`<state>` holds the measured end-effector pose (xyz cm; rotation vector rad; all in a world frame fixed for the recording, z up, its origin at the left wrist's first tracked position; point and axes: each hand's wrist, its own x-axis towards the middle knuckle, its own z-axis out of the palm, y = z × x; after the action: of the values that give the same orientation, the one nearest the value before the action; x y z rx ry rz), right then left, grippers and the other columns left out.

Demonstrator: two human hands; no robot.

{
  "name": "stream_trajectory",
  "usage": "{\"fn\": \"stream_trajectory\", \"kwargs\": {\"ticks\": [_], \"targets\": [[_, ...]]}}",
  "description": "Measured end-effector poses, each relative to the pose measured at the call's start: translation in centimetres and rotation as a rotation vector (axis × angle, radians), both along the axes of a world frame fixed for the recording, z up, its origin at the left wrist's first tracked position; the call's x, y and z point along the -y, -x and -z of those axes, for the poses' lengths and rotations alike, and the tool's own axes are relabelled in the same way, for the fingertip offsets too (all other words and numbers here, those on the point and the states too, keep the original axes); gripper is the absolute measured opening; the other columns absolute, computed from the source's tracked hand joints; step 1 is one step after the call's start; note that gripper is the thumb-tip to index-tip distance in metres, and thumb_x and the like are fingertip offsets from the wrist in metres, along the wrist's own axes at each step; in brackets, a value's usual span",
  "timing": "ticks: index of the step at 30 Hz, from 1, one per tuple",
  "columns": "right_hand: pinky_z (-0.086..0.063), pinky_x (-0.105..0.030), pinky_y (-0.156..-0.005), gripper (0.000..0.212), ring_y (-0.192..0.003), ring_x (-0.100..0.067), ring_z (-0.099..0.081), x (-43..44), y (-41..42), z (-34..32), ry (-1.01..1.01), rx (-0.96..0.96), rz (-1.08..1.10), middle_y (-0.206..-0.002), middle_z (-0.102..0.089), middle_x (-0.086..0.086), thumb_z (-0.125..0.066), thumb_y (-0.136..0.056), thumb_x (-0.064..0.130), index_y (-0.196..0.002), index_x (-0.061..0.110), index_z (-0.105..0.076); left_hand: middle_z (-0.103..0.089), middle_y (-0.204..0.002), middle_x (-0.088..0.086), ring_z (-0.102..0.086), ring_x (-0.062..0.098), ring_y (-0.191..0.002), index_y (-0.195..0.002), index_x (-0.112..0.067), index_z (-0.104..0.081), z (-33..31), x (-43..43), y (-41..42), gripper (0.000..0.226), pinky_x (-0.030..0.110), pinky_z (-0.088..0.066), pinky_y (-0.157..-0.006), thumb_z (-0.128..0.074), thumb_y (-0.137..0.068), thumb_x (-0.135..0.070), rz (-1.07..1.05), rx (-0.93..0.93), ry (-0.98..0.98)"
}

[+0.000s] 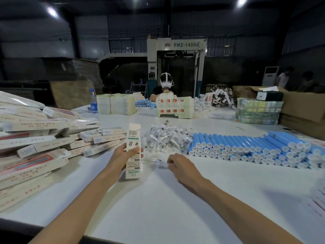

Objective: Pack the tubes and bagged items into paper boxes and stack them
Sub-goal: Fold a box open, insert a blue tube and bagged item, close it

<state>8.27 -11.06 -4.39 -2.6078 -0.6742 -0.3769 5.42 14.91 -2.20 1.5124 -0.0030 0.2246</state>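
Left hand [125, 154]: fingers and thumb wrapped round the middle of a paper box [133, 138], held upright just above the table [158, 208], top flap open, barcode side facing the person.

Right hand [177, 164]: low on the table just right of the box, fingers curled, tips pinching a small clear bag [162, 166]. The bag is blurred; its contents cannot be made out.

Stock: a loose heap of bagged items [165, 136] lies just behind both hands. Blue tubes [246, 147] with white caps are stacked in rows to the right of that heap, touching it. Filled boxes [35, 138] are piled unevenly along the left side.

Far side of the table: a second person [165, 85] wearing a white headset sits behind bundles of flat cartons [174, 107]. A water bottle [93, 101] stands far left; a large cardboard carton [302, 111] sits far right.
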Motion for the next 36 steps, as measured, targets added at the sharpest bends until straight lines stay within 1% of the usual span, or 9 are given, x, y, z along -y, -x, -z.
{"fn": "stream_trajectory", "kwargs": {"ticks": [3,7,11,20,25,28,31,33,36], "targets": [[-0.051,-0.037,-0.085,0.023,-0.096,-0.021,-0.064,1.3,0.4,-2.5,-0.256,0.004,0.035,-0.111,-0.070,-0.006,-0.051,-0.110,0.018,-0.123,0.013,-0.069,-0.082,-0.114,0.003,-0.080,0.024,-0.103,-0.133,-0.016,-0.065,-0.6,2.2,0.0,0.035,0.045,-0.060,-0.089,-0.075,-0.098,-0.017,0.080,-0.004,-0.038],[-0.041,-0.011,-0.087,0.030,-0.105,-0.013,-0.054,4.3,1.3,-7.8,-0.579,0.090,0.100,-0.121,-0.050,-0.003,-0.048,-0.109,0.005,-0.129,0.012,-0.069,-0.082,-0.113,0.005,-0.080,0.027,-0.102,-0.129,-0.015,-0.066,-1.3,5.8,-0.2,0.035,0.048,-0.061,-0.092,-0.078,-0.096,-0.014,0.194,-0.030,-0.084],[-0.057,-0.025,-0.087,0.026,-0.101,-0.015,-0.065,7.1,2.3,-12.6,-0.789,0.191,0.046,-0.119,-0.062,0.001,-0.062,-0.103,0.007,-0.126,0.020,-0.064,-0.081,-0.113,0.007,-0.080,0.027,-0.103,-0.130,-0.014,-0.067,-1.8,9.9,-0.3,0.047,0.046,-0.062,-0.090,-0.087,-0.088,-0.018,0.275,-0.033,-0.078],[-0.060,-0.032,-0.080,0.030,-0.094,-0.015,-0.070,8.8,2.1,-15.9,-0.460,0.032,-0.011,-0.097,-0.074,0.003,-0.078,-0.093,0.014,-0.115,0.018,-0.059,-0.081,-0.114,0.010,-0.079,0.030,-0.105,-0.124,-0.012,-0.069,-1.6,16.9,0.6,0.043,0.050,-0.063,-0.094,-0.088,-0.086,-0.014,0.385,-0.026,-0.040],[-0.063,-0.036,-0.086,0.016,-0.086,-0.018,-0.076,8.5,2.1,-14.3,-0.627,0.031,-0.123,-0.096,-0.077,-0.008,-0.078,-0.092,0.008,-0.104,0.009,-0.067,-0.080,-0.118,0.011,-0.077,0.033,-0.109,-0.131,-0.010,-0.066,-1.2,17.6,1.3,0.046,0.048,-0.063,-0.095,-0.084,-0.089,-0.013,0.382,0.012,-0.008],[-0.061,-0.040,-0.092,0.009,-0.096,-0.014,-0.072,8.4,1.9,-13.4,-0.467,0.079,-0.049,-0.104,-0.073,0.000,-0.078,-0.094,0.015,-0.101,0.010,-0.076,-0.080,-0.118,0.012,-0.078,0.033,-0.106,-0.130,-0.009,-0.065,-1.1,17.7,1.6,0.043,0.041,-0.065,-0.088,-0.082,-0.091,-0.010,0.380,0.050,-0.012],[-0.043,-0.041,-0.105,0.018,-0.119,-0.020,-0.054,8.2,1.7,-12.0,-0.190,0.239,0.015,-0.123,-0.065,-0.001,-0.070,-0.100,0.026,-0.107,0.013,-0.080,-0.079,-0.119,0.016,-0.078,0.033,-0.106,-0.131,-0.009,-0.064,-1.0,17.6,1.7,0.042,0.035,-0.065,-0.083,-0.080,-0.092,-0.008,0.377,0.068,0.004],[-0.038,-0.037,-0.106,0.022,-0.124,-0.016,-0.049,8.3,2.0,-10.7,-0.279,0.313,0.007,-0.129,-0.061,0.002,-0.061,-0.106,0.029,-0.117,0.018,-0.077,-0.078,-0.121,0.016,-0.078,0.027,-0.106,-0.133,-0.008,-0.063,-1.0,17.4,1.7,0.043,0.029,-0.064,-0.080,-0.080,-0.093,-0.007,0.376,0.084,0.006],[-0.050,-0.030,-0.097,0.026,-0.114,-0.002,-0.058,8.7,2.8,-8.3,-0.606,0.221,-0.009,-0.124,-0.062,0.011,-0.061,-0.105,0.034,-0.131,0.031,-0.061,-0.079,-0.120,0.013,-0.077,0.022,-0.109,-0.135,-0.010,-0.063,-1.0,17.1,1.6,0.043,0.024,-0.061,-0.081,-0.078,-0.095,-0.008,0.385,0.101,-0.013]]}}
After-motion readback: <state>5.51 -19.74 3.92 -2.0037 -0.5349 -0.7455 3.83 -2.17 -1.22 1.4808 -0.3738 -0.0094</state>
